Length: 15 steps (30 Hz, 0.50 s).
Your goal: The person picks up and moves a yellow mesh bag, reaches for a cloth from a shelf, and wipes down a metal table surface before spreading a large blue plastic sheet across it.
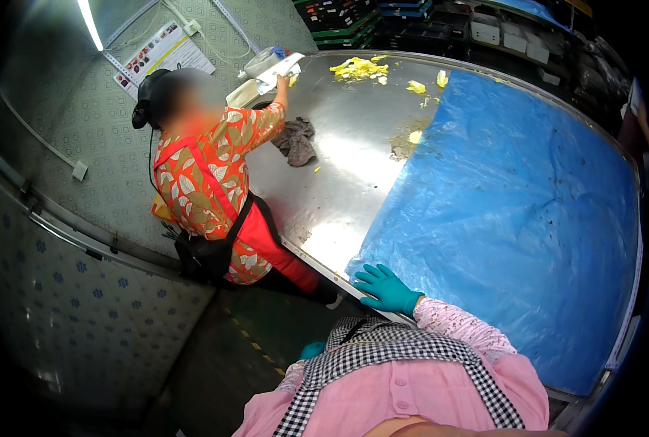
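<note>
My right hand [388, 290], in a teal rubber glove, rests with its fingers spread on the near left corner of a blue plastic sheet [515, 218], at the metal table's [341, 131] edge. Low at my left side, my left hand [313, 350] shows only as a bit of teal glove beside my checked apron; its fingers are hidden. The wrinkled sheet covers the right part of the table. Yellow leafy scraps [360, 69] lie at the far side, with smaller bits [415, 136] near the sheet's left edge.
A co-worker [210, 180] in a red apron stands at the table's left side, holding a white object [279, 71]. A dark crumpled cloth [297, 143] lies near that person. Stacked crates [338, 24] and white bins [485, 31] stand beyond the far edge. A patterned wall is at left.
</note>
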Motion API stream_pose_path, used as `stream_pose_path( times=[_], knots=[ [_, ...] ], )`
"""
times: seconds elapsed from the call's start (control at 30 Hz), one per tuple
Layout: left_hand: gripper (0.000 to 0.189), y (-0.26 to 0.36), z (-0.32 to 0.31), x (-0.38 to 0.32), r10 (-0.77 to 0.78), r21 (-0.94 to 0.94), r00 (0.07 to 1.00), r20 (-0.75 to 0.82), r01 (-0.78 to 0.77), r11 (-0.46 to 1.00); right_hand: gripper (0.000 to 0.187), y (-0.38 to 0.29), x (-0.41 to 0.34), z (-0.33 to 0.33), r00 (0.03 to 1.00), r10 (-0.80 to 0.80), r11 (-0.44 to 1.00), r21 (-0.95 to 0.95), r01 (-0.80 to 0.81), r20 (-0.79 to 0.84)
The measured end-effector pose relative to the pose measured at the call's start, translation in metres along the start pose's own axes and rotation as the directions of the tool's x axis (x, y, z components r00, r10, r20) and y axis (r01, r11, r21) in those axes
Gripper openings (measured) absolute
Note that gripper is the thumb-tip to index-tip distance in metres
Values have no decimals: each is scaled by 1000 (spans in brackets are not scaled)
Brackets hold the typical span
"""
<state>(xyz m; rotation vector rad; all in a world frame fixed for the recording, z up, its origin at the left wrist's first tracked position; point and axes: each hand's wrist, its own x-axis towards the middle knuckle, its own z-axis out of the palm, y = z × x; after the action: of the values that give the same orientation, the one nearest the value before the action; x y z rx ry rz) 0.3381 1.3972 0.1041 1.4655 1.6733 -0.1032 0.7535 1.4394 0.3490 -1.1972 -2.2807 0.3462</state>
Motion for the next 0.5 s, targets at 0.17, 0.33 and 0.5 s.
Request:
stream_pose_path(
  times=[0.17,0.33,0.5],
  knots=[
    [42,-26,17,2,-19,-31,1000,19,19,999,48,-8,-8,16,1000,-25,1000,-16,25,-12],
    [43,-11,18,14,-9,-55,999,41,11,998,48,0,-9,14,1000,-3,1000,3,3,-12],
    [45,7,9,31,3,-86,999,51,1,996,51,16,7,3,1000,14,1000,20,-14,22]
  ],
)
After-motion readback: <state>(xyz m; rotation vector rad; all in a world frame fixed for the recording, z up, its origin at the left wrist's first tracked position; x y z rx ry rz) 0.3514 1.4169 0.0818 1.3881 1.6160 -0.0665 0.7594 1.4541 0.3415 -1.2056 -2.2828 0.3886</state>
